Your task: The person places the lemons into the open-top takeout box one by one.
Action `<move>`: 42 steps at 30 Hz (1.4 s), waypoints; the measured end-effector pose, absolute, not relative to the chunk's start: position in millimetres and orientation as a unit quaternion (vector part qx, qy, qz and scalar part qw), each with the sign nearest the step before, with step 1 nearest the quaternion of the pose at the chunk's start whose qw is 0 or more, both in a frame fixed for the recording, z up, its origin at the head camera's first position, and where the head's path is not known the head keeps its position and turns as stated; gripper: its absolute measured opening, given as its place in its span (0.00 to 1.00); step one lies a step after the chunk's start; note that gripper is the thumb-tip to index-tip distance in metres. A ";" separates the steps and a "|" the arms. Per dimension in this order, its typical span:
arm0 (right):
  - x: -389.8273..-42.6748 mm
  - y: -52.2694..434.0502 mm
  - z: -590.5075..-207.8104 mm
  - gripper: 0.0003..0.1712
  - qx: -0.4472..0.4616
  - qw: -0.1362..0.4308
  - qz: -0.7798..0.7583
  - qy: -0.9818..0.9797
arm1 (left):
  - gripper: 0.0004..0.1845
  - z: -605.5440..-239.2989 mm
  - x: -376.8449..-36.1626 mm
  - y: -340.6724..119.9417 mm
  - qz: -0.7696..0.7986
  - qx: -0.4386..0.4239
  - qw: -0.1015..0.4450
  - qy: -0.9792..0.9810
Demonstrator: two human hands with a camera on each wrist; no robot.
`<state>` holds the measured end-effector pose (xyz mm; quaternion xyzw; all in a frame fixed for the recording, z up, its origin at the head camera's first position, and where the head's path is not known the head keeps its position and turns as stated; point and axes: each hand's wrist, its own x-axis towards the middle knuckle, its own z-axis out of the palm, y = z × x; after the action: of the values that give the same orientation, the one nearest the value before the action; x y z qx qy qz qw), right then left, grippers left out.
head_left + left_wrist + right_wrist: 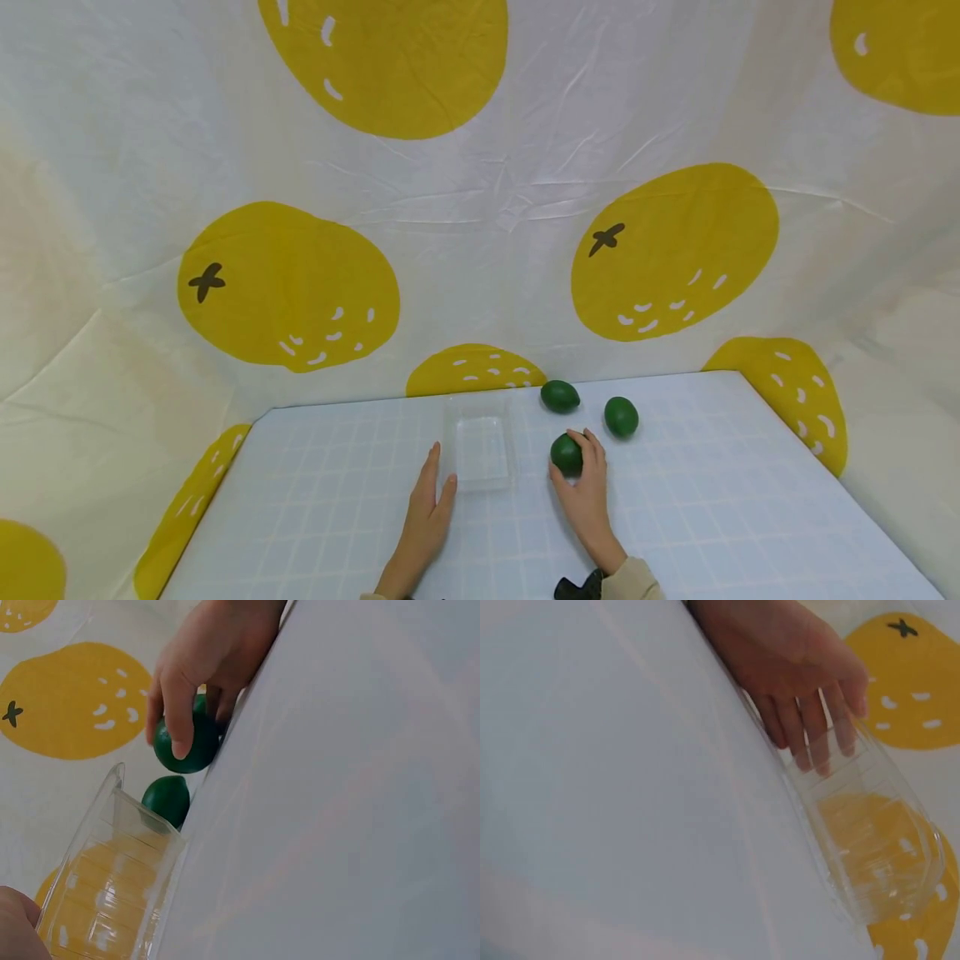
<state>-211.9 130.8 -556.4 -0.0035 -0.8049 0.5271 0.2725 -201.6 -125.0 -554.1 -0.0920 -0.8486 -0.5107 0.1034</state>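
Head view: right hand [583,487] curled round a green lime [566,454] on the table [712,517], right of the clear tray [481,452]; left hand [426,521] lies flat, fingers straight, thumb at the tray's near left corner; two more limes [621,416] behind

Left wrist view: fingers [177,712] wrap the lime [186,742], another lime [166,799] just by the tray [112,892]

Right wrist view: left hand [799,671] relaxed, fingertips against the tray [870,840]
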 end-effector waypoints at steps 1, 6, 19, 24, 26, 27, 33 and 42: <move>-211.8 130.8 -556.2 0.34 -0.005 0.275 0.529 -0.803 | 0.34 -553.6 -201.4 -125.0 -0.511 -0.091 0.103 -0.848; -211.8 130.2 -554.9 0.35 -0.014 0.288 0.539 -0.791 | 0.34 -552.6 -201.0 -125.0 -0.517 -0.093 0.108 -0.844; -220.9 122.9 -529.9 0.34 -0.024 0.291 0.571 -0.767 | 0.35 -552.5 -201.3 -127.9 -0.520 -0.094 0.116 -0.841; -227.9 119.0 -516.2 0.35 -0.019 0.277 0.589 -0.759 | 0.35 -550.6 -200.2 -127.0 -0.523 -0.097 0.111 -0.840; -230.4 116.0 -508.9 0.35 -0.020 0.263 0.605 -0.751 | 0.35 -549.9 -199.6 -126.7 -0.520 -0.092 0.105 -0.843; -232.0 114.2 -505.5 0.35 -0.020 0.256 0.611 -0.749 | 0.35 -549.7 -199.5 -126.7 -0.520 -0.089 0.102 -0.844; -240.6 97.8 -485.6 0.36 -0.026 0.235 0.636 -0.735 | 0.35 -551.4 -199.8 -126.0 -0.522 -0.087 0.104 -0.842; -256.8 69.0 -466.9 0.34 -0.015 0.181 0.645 -0.742 | 0.34 -553.6 -202.2 -124.6 -0.514 -0.081 0.104 -0.847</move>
<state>-256.8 69.0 -466.9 -0.0146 -0.7422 0.6451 0.1813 -202.2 -124.6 -553.6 -0.0812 -0.8474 -0.5142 0.1044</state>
